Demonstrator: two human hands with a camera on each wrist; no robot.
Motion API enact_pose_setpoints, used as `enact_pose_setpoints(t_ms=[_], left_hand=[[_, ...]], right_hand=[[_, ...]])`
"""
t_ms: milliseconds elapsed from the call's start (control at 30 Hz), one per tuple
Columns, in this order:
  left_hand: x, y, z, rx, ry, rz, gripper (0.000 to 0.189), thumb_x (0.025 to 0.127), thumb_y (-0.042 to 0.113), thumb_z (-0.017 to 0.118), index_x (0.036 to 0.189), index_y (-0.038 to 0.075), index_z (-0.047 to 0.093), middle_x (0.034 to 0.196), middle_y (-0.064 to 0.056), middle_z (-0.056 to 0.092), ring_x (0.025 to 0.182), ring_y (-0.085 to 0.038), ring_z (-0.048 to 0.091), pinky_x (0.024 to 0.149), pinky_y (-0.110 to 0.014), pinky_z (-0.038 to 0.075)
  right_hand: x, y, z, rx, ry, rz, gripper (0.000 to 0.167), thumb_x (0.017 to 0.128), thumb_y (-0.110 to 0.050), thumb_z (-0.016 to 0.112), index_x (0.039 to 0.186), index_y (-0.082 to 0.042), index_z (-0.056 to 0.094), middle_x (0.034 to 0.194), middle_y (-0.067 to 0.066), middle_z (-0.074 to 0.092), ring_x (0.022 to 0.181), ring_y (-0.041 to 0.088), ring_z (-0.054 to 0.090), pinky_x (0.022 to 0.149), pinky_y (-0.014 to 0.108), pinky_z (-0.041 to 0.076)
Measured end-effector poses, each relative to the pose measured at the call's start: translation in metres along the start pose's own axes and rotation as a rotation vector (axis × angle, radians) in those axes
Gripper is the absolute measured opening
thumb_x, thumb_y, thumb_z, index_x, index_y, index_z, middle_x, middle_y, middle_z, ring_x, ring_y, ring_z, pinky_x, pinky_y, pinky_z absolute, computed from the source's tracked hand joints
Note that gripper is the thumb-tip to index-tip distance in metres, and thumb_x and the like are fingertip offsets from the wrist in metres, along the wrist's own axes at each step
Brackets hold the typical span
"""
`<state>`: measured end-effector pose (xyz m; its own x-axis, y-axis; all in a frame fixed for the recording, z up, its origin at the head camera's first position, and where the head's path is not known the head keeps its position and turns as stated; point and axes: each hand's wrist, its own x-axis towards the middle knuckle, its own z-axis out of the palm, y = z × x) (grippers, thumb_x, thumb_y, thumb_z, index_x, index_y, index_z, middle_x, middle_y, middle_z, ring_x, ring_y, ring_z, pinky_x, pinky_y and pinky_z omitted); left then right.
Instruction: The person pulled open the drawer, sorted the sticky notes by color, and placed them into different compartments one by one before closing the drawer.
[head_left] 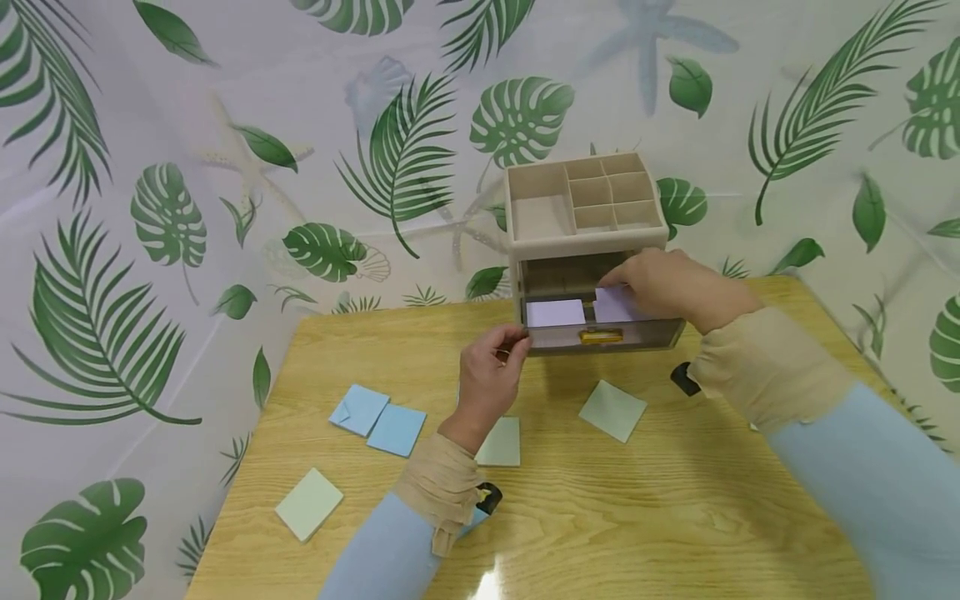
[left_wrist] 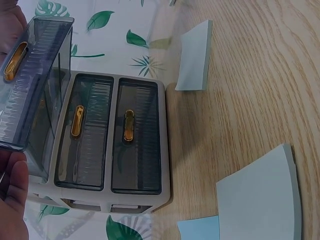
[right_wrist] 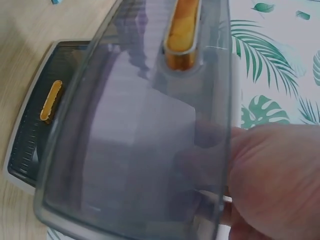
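A beige desktop organizer point(head_left: 588, 243) stands at the back of the table, its top smoky drawer point(head_left: 645, 335) pulled out. One purple sticky note pad point(head_left: 555, 313) lies in the left half of that drawer. My right hand point(head_left: 671, 283) reaches over the drawer's right side and holds a second purple pad point(head_left: 617, 305) inside; its fingertips are partly hidden. At the drawer's left front corner, my left hand point(head_left: 491, 367) grips the edge with thumb and curled fingers. The left wrist view shows two closed lower drawers point(left_wrist: 85, 132) with gold handles.
Pale green pads lie on the wooden table point(head_left: 600, 517): one point(head_left: 612, 411) before the organizer, one point(head_left: 501, 442) by my left wrist, one point(head_left: 309, 504) at front left. Two blue pads point(head_left: 396, 430) sit left of my left hand. A leaf-print cloth point(head_left: 247, 167) hangs behind.
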<state>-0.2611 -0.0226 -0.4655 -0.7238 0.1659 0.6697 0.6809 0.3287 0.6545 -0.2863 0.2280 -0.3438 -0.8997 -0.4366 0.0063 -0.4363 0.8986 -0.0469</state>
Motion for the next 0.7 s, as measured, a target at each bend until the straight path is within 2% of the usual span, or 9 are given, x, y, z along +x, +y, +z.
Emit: enact_pose_setpoints(t_ms=[200, 533, 700], left_hand=[[0.000, -0.001, 0.000, 0.001, -0.001, -0.004, 0.007, 0.093, 0.012, 0.065, 0.094, 0.006, 0.069, 0.086, -0.004, 0.069, 0.072, -0.009, 0.064, 0.061, -0.020, 0.051], [0.000, 0.001, 0.000, -0.009, -0.006, -0.014, 0.007, 0.093, 0.011, 0.065, 0.094, 0.005, 0.068, 0.085, -0.004, 0.069, 0.072, -0.009, 0.063, 0.062, -0.020, 0.051], [0.000, 0.002, 0.000, -0.014, -0.003, -0.020, 0.007, 0.093, 0.011, 0.065, 0.093, 0.006, 0.068, 0.084, -0.004, 0.069, 0.071, -0.010, 0.063, 0.061, -0.020, 0.051]], right_hand=[[0.002, 0.003, 0.005, -0.005, -0.022, 0.010, 0.036, 0.090, 0.003, 0.055, 0.120, -0.012, 0.068, 0.114, 0.022, 0.065, 0.103, 0.044, 0.059, 0.073, 0.063, 0.048], [0.006, 0.009, 0.014, 0.021, -0.035, -0.024, 0.039, 0.085, 0.011, 0.053, 0.117, -0.004, 0.069, 0.108, 0.026, 0.064, 0.105, 0.043, 0.058, 0.089, 0.055, 0.046], [0.009, 0.009, 0.016, 0.034, -0.038, -0.007, 0.031, 0.089, 0.006, 0.056, 0.114, -0.005, 0.071, 0.111, 0.023, 0.065, 0.105, 0.040, 0.059, 0.090, 0.054, 0.046]])
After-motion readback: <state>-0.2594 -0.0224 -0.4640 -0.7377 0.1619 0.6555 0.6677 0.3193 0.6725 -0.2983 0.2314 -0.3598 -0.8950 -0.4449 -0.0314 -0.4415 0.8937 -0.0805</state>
